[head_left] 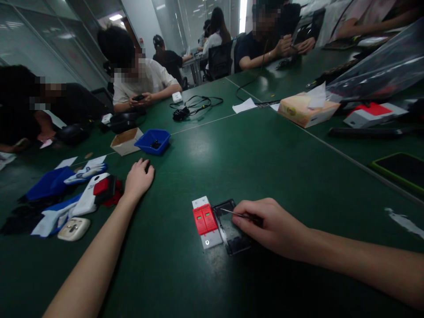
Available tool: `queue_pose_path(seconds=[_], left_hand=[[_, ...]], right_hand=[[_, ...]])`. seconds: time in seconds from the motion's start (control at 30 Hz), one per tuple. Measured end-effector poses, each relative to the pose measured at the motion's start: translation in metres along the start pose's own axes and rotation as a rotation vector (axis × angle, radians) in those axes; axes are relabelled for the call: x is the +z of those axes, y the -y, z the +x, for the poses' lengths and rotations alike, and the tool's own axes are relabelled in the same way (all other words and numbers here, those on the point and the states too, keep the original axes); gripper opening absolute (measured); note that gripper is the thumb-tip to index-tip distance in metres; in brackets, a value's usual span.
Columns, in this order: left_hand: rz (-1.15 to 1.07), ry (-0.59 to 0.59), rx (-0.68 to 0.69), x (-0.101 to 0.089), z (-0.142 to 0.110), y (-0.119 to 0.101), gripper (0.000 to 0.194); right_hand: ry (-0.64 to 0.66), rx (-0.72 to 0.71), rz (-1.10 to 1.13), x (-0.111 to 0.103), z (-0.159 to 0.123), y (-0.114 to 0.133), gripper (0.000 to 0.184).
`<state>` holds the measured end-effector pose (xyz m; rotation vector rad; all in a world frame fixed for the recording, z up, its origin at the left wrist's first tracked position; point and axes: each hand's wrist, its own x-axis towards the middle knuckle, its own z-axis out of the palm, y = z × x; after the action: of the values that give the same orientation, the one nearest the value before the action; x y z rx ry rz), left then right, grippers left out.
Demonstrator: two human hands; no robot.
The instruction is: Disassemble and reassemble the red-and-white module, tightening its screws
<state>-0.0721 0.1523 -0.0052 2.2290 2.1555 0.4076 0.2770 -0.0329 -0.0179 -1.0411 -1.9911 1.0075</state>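
Note:
My right hand (261, 221) pinches tweezers (236, 213), a slim pointed metal tool, with the tip over a black rectangular frame (227, 234). That frame lies flat, like the tray or bezel of a small device. Touching or nearly touching its left side is a white module with a red double middle (205, 219), like a circuit breaker. Further left, my left hand (139, 176) rests palm down on the table, fingers a little bent and apart. Just beyond its fingertips stands a blue plastic bin (154, 141) with small black pieces inside. The fingers' undersides are hidden.
Left of my left arm lie work gloves (54, 218), another blue bin (49, 183), a red-and-black block (107, 190) and a white socket (73, 229). A cardboard box (126, 141) adjoins the bin. Farther off are cables (198, 105), a tissue box (304, 110) and seated people.

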Motion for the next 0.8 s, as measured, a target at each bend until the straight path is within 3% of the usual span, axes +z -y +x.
queue_pose_path(seconds=[0.17,0.23,0.37,0.57,0.8], left_hand=[[-0.019,0.11,0.266,-0.001,-0.074,-0.038,0.053],[-0.037,0.146,0.445,-0.005,-0.109,-0.051,0.049],[-0.055,0.129,0.72,-0.014,-0.152,-0.068,0.044],[-0.183,0.127,0.883,-0.023,-0.153,-0.076,0.03],[-0.523,0.243,0.69,-0.026,-0.153,-0.074,0.035]], right_hand=[[-0.019,-0.002,-0.039,-0.002,0.003,-0.003,0.023],[-0.037,-0.007,-0.068,-0.004,0.004,-0.004,0.024],[-0.067,0.024,-0.099,-0.008,0.006,-0.005,0.025],[-0.033,0.025,-0.122,-0.007,0.003,-0.005,0.023],[0.02,0.002,-0.116,-0.006,0.001,-0.004,0.024]])
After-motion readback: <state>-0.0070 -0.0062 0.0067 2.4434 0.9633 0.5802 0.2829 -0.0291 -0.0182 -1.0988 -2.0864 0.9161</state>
